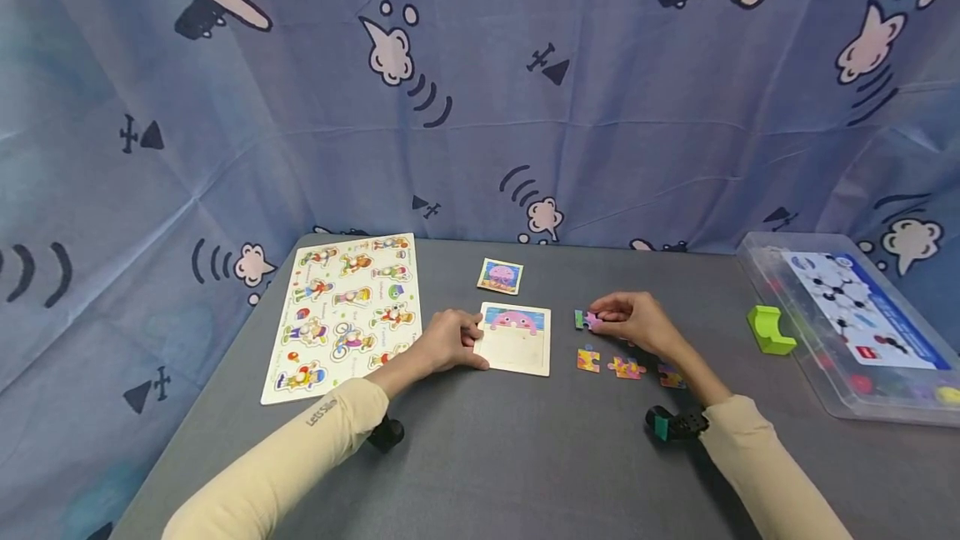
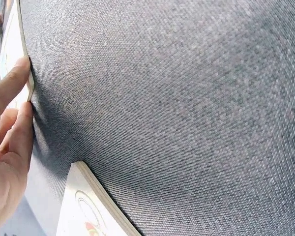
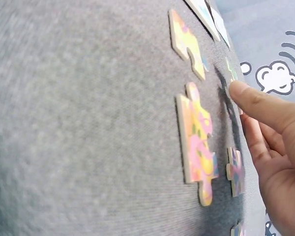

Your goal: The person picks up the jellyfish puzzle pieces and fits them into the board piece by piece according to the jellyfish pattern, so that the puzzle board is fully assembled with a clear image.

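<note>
My left hand (image 1: pixel 446 342) grips the left edge of a square wooden puzzle tray (image 1: pixel 517 359), thumb at its near corner. Fitted pieces across the tray's top form part of a pink creature (image 1: pixel 513 321); bare wood shows below. To the right, my right hand (image 1: pixel 636 322) pinches a green and purple puzzle piece (image 1: pixel 587 321) between thumb and fingers, at or just above the table; its height is hard to tell. Near that hand lie loose puzzle pieces, one orange and yellow (image 1: pixel 588 360), another with a yellow and pink pattern (image 3: pixel 197 142), and one partly behind the wrist (image 1: pixel 671 376).
A small picture card (image 1: pixel 500 276) lies behind the tray. Left of it is a large figure board (image 1: pixel 345 298). At the right are a green curved block (image 1: pixel 770 330) and a clear plastic box (image 1: pixel 832 382). A patterned curtain (image 1: pixel 480 90) hangs behind the grey table.
</note>
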Available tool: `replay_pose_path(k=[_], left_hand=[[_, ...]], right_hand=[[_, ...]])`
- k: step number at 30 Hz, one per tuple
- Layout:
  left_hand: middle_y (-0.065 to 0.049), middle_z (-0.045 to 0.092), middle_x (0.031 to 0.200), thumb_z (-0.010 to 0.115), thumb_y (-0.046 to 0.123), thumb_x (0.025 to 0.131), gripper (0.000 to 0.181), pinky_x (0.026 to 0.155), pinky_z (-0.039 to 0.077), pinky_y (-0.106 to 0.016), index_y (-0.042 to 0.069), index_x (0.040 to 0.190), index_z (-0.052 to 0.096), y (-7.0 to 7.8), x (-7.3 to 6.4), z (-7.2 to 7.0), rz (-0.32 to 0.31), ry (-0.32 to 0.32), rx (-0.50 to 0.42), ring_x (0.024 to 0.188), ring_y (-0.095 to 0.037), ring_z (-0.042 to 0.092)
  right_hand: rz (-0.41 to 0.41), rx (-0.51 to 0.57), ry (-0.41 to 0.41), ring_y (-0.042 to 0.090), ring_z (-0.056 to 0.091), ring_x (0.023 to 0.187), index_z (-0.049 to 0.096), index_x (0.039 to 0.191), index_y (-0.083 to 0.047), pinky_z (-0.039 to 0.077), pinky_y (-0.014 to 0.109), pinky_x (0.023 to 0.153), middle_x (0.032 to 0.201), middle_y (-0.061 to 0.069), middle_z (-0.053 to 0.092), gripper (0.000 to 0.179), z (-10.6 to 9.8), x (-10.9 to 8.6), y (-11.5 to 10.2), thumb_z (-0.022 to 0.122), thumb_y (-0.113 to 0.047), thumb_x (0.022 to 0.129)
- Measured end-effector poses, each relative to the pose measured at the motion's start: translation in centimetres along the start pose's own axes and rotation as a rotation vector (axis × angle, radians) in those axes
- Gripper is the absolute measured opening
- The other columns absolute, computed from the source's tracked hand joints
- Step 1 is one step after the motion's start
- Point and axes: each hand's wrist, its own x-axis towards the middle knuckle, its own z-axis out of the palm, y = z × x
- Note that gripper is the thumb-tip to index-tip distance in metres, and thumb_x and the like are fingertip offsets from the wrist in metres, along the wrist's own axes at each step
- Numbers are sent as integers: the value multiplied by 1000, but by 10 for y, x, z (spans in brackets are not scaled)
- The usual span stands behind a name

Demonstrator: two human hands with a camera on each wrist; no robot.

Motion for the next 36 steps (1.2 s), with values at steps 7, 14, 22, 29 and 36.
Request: replay_pose_path(k=[7,14,22,29,36], left_hand=[[-16,61,127,90,9,61,40,66,49,-18,-3,95,72,0,1,0,-28,-1,-23,82,-14,65],[-17,61,127,90,9,61,40,66,48,-18,-3,94,72,-2,0,0,-9,6,-17,83,-13,65],[-17,61,126,90,10,61,38,64,46,-16,-2,92,71,-1,-1,1,-10,10,-22,80,-12,64],[-16,62,125,90,9,61,39,64,47,-16,-3,93,72,-1,-1,1,-1,13,-21,84,-16,66],[-16,62,125,91,9,61,37,62,45,-15,-2,91,72,-2,0,2,-8,13,-20,78,-10,63]], right_hand=[[-5,7,9,21,66,88,67,107,4,51,21,70,103,19,69,28,-2,-1,-7,75,-9,83],[8,111,12,21,67,92,66,110,3,53,23,70,108,20,68,34,1,-5,-11,76,-14,82],[56,262,43,6,66,89,63,115,6,51,19,76,113,22,66,41,12,-11,-12,77,-12,81],[106,370,63,4,65,90,60,118,8,50,19,78,116,22,64,44,21,-14,-13,77,-8,81],[107,461,64,4,65,92,57,120,11,51,21,80,114,19,65,46,27,-14,-13,76,-5,81]])
